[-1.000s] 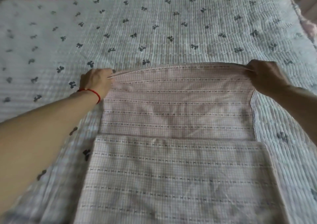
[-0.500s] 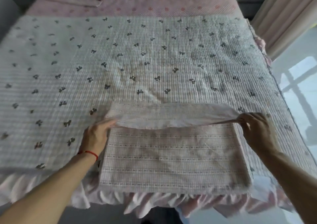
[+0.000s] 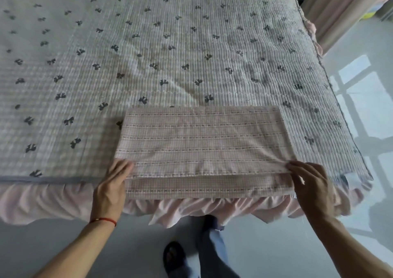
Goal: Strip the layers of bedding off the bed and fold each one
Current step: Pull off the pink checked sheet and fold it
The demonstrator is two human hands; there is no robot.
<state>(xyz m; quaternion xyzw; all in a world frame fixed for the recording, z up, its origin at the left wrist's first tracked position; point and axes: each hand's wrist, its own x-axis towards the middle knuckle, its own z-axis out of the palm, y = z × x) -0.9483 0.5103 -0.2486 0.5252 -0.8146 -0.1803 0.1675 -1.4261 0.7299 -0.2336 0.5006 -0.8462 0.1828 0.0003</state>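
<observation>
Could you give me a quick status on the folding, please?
Left hand and right hand pinch the folded sheet at its near corners. Quilt not yet stripped. Nothing in the way.

Daylight from right; window glare w/ frame shadows on floor (image 3: pixel 359 99). Soft overall, slight blur. Wide-angle bowing at edges.
</observation>
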